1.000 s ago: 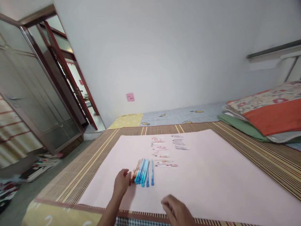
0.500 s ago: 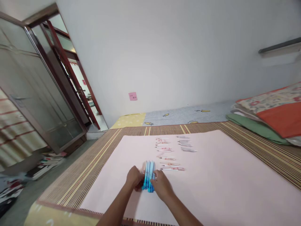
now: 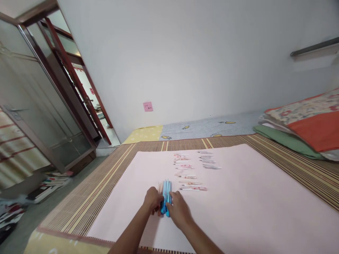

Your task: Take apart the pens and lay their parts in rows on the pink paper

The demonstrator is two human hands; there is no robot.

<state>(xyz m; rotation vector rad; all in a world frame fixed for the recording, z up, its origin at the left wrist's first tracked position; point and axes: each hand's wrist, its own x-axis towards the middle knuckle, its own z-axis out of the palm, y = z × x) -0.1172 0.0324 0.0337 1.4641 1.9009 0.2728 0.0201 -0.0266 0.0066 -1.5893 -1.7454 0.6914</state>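
A tight bundle of blue pens (image 3: 166,190) lies on a pale pink sheet (image 3: 238,211), with its darker blue ends toward me. Closed around the bundle's left side is my left hand (image 3: 153,198), where some beige-brown pens (image 3: 160,187) show beside the blue ones. My right hand (image 3: 179,208) presses the right side of the blue pens with bent fingers. Beyond the hands, several white pens with pinkish-orange marks (image 3: 193,189) lie in a loose column. A smaller group of grey pens (image 3: 209,162) sits to their right.
The sheet lies on a striped mat (image 3: 87,187) over a bed. Folded bedding (image 3: 312,123) is piled at the right. A pink note (image 3: 148,106) is stuck on the white wall. A door (image 3: 45,95) and piled items on the floor (image 3: 53,183) are at left.
Both hands have drawn slightly closer together, squeezing the blue pens into a narrower bundle. The view has shifted a little; the pens laid out beyond have stayed in place.
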